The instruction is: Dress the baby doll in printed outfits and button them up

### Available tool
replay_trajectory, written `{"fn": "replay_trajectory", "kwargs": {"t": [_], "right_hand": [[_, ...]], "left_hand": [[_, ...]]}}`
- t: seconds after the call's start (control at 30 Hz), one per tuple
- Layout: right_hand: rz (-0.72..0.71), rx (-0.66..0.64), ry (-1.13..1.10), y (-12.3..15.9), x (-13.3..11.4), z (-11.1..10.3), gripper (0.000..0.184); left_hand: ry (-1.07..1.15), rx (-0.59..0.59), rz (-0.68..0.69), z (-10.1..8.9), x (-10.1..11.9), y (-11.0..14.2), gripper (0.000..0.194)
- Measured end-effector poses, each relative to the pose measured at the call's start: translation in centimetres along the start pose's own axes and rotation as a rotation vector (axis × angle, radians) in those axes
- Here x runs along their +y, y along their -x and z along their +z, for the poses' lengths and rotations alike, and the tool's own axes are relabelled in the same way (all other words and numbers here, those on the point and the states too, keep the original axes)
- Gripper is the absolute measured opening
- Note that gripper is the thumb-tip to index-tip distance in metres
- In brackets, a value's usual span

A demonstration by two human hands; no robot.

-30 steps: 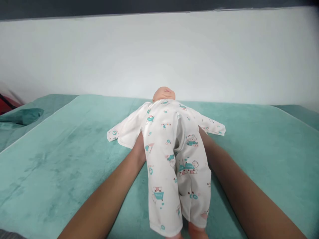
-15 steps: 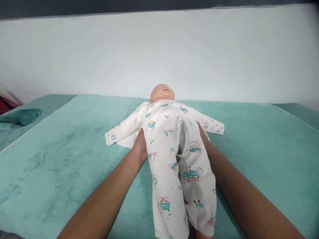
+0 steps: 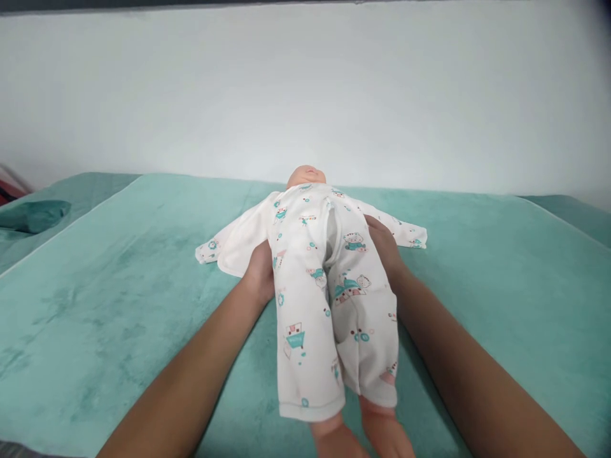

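A baby doll [image 3: 306,175] lies on its back on a teal mat [image 3: 119,280], head away from me and bare feet towards me. It wears a white romper [image 3: 329,286] printed with teal bears and boats, the sleeves spread flat to both sides. My left hand [image 3: 260,270] grips the doll's side under the left sleeve. My right hand [image 3: 382,245] grips the other side at the torso. Most of the fingers of both hands are tucked beneath the body.
A white wall rises right behind the mat. A dark green folded cloth [image 3: 31,215] and something red [image 3: 7,189] lie at the far left. More teal bedding [image 3: 573,213] extends at the far right.
The doll has slid away from me and lies lower, so its bare feet now show below the romper legs. Both hands stayed on its sides.
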State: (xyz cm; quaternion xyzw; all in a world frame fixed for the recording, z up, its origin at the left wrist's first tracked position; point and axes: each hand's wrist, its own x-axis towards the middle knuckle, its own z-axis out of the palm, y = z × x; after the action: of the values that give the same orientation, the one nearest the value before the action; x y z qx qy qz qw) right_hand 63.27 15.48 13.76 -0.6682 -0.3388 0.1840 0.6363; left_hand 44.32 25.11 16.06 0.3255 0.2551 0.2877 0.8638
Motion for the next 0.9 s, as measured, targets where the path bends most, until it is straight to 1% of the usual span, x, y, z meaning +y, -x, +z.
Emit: {"fn": "replay_trajectory", "kwargs": {"t": [0.07, 0.13, 0.2, 0.27, 0.37, 0.43, 0.5, 0.57, 0.63, 0.67, 0.7, 0.73, 0.8, 0.87, 0.9], "right_hand": [[0.033, 0.042, -0.059, 0.0, -0.1, 0.2, 0.034], [-0.014, 0.062, -0.079, -0.2, 0.2, 0.4, 0.041], [-0.056, 0.068, -0.047, -0.2, 0.4, 0.5, 0.045], [-0.067, 0.069, 0.016, -0.1, 0.4, 0.5, 0.043], [-0.115, 0.07, 0.093, 0.8, -0.4, 0.4, 0.038], [-0.182, 0.079, 0.124, 2.1, -1.2, 0.4, 0.037], [-0.264, 0.067, 0.152, 4.1, -1.8, 0.2, 0.037], [-0.353, 0.016, 0.18, 6.8, -2.0, -0.3, 0.033], [-0.412, -0.028, 0.211, 9.9, -1.9, -1.3, 0.028], [-0.408, -0.034, 0.221, 11.6, -1.7, -2.0, 0.025], [-0.38, -0.04, 0.225, 13.2, -1.5, -2.7, 0.023], [-0.334, -0.058, 0.23, 14.9, -1.2, -3.5, 0.022], [-0.238, -0.145, 0.256, 18.0, -0.7, -4.7, 0.017], [-0.214, -0.241, 0.347, 20.2, -0.3, -5.2, 0.018], [-0.233, -0.255, 0.417, 20.9, -0.2, -5.1, 0.021]], "left_hand": [[0.023, -0.045, -0.031, -0.2, 0.4, -0.1, 0.038], [0.032, -0.093, -0.039, -0.4, 0.6, -0.4, 0.051], [0.003, -0.104, -0.041, -0.7, 0.6, -0.7, 0.058], [-0.064, -0.043, -0.006, -0.9, 0.5, -0.9, 0.057], [-0.172, 0.093, 0.084, -1.2, 0.2, -1.0, 0.049], [-0.23, 0.122, 0.142, -1.4, -0.1, -0.9, 0.045], [-0.322, 0.149, 0.252, -1.6, -0.3, -0.2, 0.04], [-0.449, 0.23, 0.41, -2.0, -0.8, 1.2, 0.035], [-0.555, 0.325, 0.553, -2.6, -1.5, 3.5, 0.03], [-0.594, 0.35, 0.603, -2.9, -2.0, 5.0, 0.027], [-0.633, 0.35, 0.637, -3.3, -2.6, 6.6, 0.024], [-0.68, 0.323, 0.659, -3.6, -3.3, 8.3, 0.021], [-0.82, 0.201, 0.684, -4.3, -4.7, 11.6, 0.016], [-0.984, 0.042, 0.7, -4.8, -6.1, 14.3, 0.021], [-1.057, -0.018, 0.707, -5.0, -6.7, 15.3, 0.026]]}}
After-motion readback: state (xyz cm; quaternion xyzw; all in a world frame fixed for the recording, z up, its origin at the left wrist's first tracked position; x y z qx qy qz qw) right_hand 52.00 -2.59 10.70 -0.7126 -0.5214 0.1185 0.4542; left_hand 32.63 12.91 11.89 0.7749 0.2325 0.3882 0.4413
